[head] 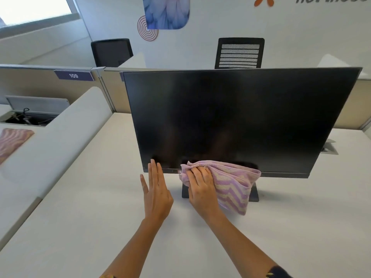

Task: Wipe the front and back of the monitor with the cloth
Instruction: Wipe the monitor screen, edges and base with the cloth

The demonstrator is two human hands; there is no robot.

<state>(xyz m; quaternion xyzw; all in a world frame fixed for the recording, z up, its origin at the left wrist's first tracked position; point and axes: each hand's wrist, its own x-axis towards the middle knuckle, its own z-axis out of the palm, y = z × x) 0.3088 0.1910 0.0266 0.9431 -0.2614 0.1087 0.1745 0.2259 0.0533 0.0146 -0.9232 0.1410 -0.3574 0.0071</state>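
A black monitor [230, 117] stands on a white desk, its dark screen facing me. My right hand [200, 185] grips a purple and beige striped cloth [232, 183] and holds it against the screen's lower edge, left of centre. The cloth hangs down over the monitor's stand [254, 194] and hides most of it. My left hand [156, 189] is flat with straight fingers, and its fingertips reach the monitor's bottom left corner. The back of the monitor is out of sight.
The white desk [100, 227] spreads around the stand. A low white divider [60, 141] runs along the left, a grey partition with a "109" label [73, 75] behind. Two black office chairs [240, 53] stand beyond the partition. A cable port [329, 148] sits at the right.
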